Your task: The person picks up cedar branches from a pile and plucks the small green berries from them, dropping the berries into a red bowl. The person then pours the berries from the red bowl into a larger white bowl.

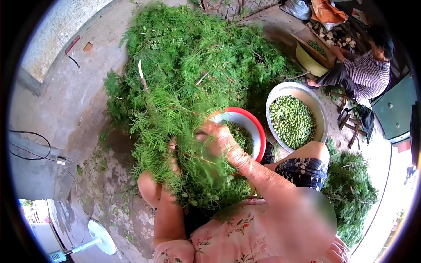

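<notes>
A leafy green branch (151,116) with feathery, scale-like foliage lies across my lap. My left hand (173,158) is closed around it and half hidden by the sprigs. My right hand (217,138) reaches over the same foliage with its fingers curled in. Motion blurs them, and what they pinch cannot be made out. Just beyond that hand sits a red-rimmed basin (258,131), holding green bits of picked material. Small pale-green cones show among the sprigs near my lap.
A large pile of cut branches (188,57) rises ahead. To the right stands a metal basin (321,118) of round green cones, with more branches (351,193) behind my knee. Another person (366,72) sits by a yellow basin (307,61). A white fan (101,236) stands at lower left.
</notes>
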Demonstrator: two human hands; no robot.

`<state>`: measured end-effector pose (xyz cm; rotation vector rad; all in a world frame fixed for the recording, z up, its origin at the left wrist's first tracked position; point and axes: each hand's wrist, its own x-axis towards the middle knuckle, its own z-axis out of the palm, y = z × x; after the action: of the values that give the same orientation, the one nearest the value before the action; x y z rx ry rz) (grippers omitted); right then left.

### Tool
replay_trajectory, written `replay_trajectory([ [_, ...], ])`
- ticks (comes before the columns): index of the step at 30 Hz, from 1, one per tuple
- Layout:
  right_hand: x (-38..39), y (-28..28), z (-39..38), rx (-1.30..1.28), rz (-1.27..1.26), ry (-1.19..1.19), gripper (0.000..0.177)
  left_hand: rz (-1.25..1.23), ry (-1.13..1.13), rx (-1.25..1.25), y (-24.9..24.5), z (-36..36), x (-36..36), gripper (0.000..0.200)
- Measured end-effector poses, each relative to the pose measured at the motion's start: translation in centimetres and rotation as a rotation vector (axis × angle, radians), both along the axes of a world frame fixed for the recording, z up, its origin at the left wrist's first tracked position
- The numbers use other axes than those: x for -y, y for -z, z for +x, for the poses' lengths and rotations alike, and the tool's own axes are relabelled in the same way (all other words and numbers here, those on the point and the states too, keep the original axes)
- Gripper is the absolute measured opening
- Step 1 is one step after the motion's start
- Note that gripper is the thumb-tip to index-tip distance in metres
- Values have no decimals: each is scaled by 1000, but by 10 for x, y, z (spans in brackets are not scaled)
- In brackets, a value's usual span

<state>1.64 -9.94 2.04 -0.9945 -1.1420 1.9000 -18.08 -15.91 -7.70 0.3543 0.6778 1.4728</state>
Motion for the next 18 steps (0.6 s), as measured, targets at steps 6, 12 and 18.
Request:
replay_trajectory([
  [6, 5, -4, 3, 317, 629, -25, 43, 169, 255, 267, -56, 20, 6, 31],
  [12, 9, -7, -8, 512, 827, 72, 50, 256, 391, 219, -22, -3, 5, 38],
  [18, -8, 33, 0, 536, 971, 8, 49, 61, 217, 100, -31, 2, 13, 40],
])
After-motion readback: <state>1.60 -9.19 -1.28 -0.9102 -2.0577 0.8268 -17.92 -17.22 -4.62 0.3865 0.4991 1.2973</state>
